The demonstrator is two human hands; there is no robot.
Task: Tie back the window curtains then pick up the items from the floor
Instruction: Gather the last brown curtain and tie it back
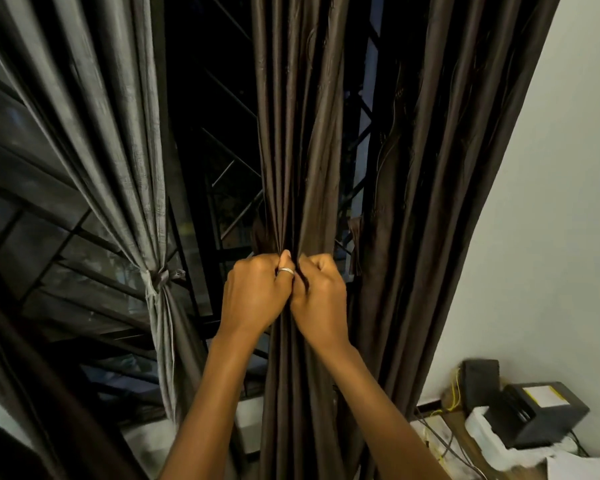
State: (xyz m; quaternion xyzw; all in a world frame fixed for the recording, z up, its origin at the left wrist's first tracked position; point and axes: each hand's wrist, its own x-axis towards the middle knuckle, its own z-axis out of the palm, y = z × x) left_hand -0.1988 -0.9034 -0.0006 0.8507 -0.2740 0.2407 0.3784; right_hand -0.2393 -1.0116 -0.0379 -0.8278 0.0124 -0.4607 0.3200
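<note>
A dark brown curtain [298, 133] hangs gathered into a bunch in the middle of the view. My left hand [253, 292] and my right hand [321, 292] grip it side by side at mid height, fingers curled into the folds; whether they hold a tie band I cannot tell. A silver ring shows on my left thumb. A grey curtain [118, 150] on the left is bound with a knotted tie [158, 277]. Another dark brown panel [447, 168] hangs loose on the right, against the wall.
Behind the curtains is a dark window with metal bars [222, 174]. A white wall [551, 202] stands on the right. Below it, on a wooden surface, sit a black box device [534, 415], a black adapter [478, 379], cables and white papers.
</note>
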